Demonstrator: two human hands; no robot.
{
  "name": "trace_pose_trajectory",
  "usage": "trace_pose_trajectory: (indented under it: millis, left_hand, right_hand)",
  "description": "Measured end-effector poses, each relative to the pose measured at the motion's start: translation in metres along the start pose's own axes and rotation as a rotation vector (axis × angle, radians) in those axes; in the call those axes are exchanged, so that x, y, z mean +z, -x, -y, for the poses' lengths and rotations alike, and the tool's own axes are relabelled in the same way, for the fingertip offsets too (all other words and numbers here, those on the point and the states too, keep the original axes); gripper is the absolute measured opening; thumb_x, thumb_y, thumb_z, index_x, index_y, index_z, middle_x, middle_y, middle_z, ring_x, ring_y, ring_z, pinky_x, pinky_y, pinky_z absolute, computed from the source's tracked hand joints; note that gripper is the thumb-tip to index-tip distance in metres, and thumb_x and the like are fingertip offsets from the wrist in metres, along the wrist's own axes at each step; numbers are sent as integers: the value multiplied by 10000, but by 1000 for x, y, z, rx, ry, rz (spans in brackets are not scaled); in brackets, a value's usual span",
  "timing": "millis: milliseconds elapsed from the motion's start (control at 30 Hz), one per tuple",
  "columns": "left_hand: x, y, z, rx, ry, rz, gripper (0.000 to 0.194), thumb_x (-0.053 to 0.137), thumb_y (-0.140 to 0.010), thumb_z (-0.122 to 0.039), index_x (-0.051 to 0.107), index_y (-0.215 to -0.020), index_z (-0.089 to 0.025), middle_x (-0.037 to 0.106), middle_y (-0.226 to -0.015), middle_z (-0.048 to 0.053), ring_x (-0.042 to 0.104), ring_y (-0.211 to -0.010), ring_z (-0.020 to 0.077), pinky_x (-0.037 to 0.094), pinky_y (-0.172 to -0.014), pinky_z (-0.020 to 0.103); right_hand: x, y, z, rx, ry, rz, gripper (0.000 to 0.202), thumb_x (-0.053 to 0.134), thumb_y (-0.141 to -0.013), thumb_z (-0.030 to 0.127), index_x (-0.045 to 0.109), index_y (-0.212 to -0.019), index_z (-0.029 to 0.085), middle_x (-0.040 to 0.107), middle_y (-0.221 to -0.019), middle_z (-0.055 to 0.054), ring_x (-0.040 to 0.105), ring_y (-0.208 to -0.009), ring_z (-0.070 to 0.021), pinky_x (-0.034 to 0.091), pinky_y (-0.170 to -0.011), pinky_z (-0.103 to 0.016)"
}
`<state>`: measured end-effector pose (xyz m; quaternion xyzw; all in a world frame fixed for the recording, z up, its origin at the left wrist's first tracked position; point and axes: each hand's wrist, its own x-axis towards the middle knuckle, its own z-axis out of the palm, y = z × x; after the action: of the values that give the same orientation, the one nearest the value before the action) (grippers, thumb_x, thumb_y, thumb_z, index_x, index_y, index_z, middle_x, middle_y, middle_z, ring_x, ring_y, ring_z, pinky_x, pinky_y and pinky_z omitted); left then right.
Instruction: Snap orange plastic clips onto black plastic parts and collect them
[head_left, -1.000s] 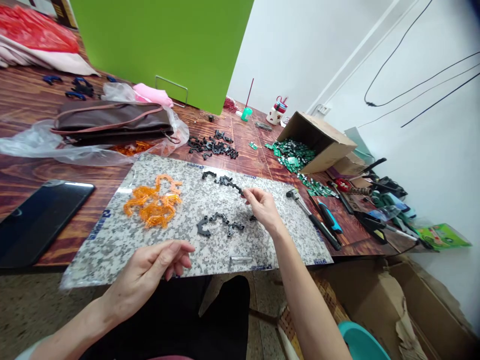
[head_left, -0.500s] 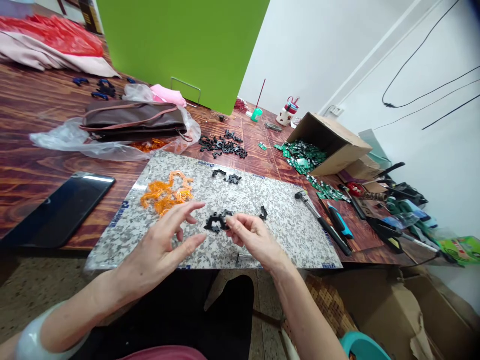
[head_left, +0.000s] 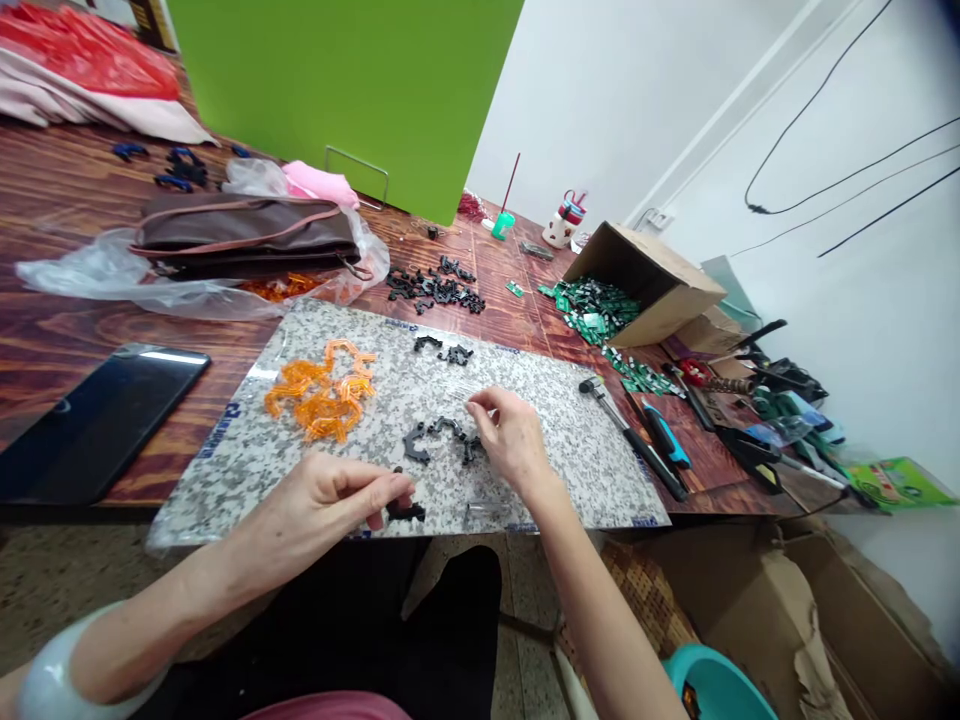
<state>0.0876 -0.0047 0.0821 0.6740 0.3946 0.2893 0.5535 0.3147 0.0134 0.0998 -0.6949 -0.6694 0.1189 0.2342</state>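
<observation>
My left hand [head_left: 341, 495] is closed at the board's near edge, pinching a black plastic part [head_left: 406, 512] that is partly covered by the fingers. Further up and to the right, my right hand [head_left: 510, 435] has thumb and forefinger together beside thin, pale pins [head_left: 463, 388]; whether a pin is between them is too small to see. Just left of that hand lie a curved black piece [head_left: 416, 444] and other black pieces [head_left: 448, 428]. Two more black parts [head_left: 459, 355] rest higher on the speckled board [head_left: 247, 470]. Orange translucent parts [head_left: 322, 400] are heaped at its left.
Black parts [head_left: 439, 288] are piled behind the board. Green circuit boards [head_left: 600, 310] spill from a cardboard box [head_left: 652, 270]. On the right lie a small hammer [head_left: 634, 435] and a blue-handled cutter [head_left: 667, 437]; on the left, a dark tablet [head_left: 97, 420] and a brown bag [head_left: 247, 230].
A black part has gone from my right hand to my left, which closed on it and moved down towards the near edge. My right hand moved up to the pins. The view shifted slightly.
</observation>
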Motion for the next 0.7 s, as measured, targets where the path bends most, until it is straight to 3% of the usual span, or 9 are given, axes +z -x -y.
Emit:
trace_pose_trajectory:
  millis: [67, 133, 300, 400, 567, 633, 700]
  left_hand:
    - [3, 3, 2, -123, 149, -17, 381, 633, -835, -538, 817, -805, -206, 711, -584, 29, 503, -435, 100, 336, -432, 183]
    - [6, 6, 3, -212, 276, -53, 433, 673, -776, -609, 821, -782, -203, 739, -607, 52, 470, -382, 76, 350, -409, 170]
    - [12, 9, 3, -321, 567, -147, 430, 807, -637, -619, 827, -782, -215, 795, -778, 90, 650, -542, 144, 482, -460, 177]
    - [14, 11, 4, -315, 643, -183, 423, 815, -667, -577, 824, -865, -203, 798, -842, 106, 729, -723, 212, 526, -518, 191]
    - [20, 13, 5, -248, 714, -265, 336, 791, -752, -496, 813, -899, -195, 796, -891, 100, 751, -804, 233, 556, -585, 215]
    - [23, 14, 6, -231, 710, -302, 321, 783, -765, -490, 812, -893, -198, 798, -922, 90, 753, -817, 228, 566, -611, 219]
    - [25, 14, 6, -206, 709, -324, 304, 784, -766, -488, 811, -891, -213, 793, -1001, 73, 752, -840, 226, 577, -633, 225]
  right_hand:
    - [4, -13, -17, 43, 80, -26, 89, 613, -915, 209, 697, -909, 181, 706, -929, -57, 603, -782, -171, 420, -754, -272]
    - [8, -20, -27, 53, 114, -14, 76, 636, -901, 217, 708, -902, 194, 706, -942, -62, 609, -797, -189, 419, -755, -287]
    - [13, -22, -27, 47, 187, 13, 98, 637, -903, 239, 707, -837, 218, 689, -920, -60, 608, -863, -219, 400, -723, -292]
    - [14, -20, -26, 32, 196, 3, 107, 624, -902, 217, 678, -811, 200, 666, -921, -84, 593, -885, -231, 394, -725, -299]
    - [10, -3, -17, 6, 114, -49, 136, 547, -924, 187, 590, -795, 180, 636, -851, -82, 580, -812, -212, 411, -727, -309]
    - [6, 15, -3, -11, -5, -51, 184, 482, -973, 263, 562, -826, 188, 611, -764, -36, 561, -695, -171, 421, -656, -280]
    - [5, 38, 17, -21, -265, -14, 237, 460, -990, 352, 550, -834, 197, 576, -689, 1, 523, -594, -138, 407, -553, -245]
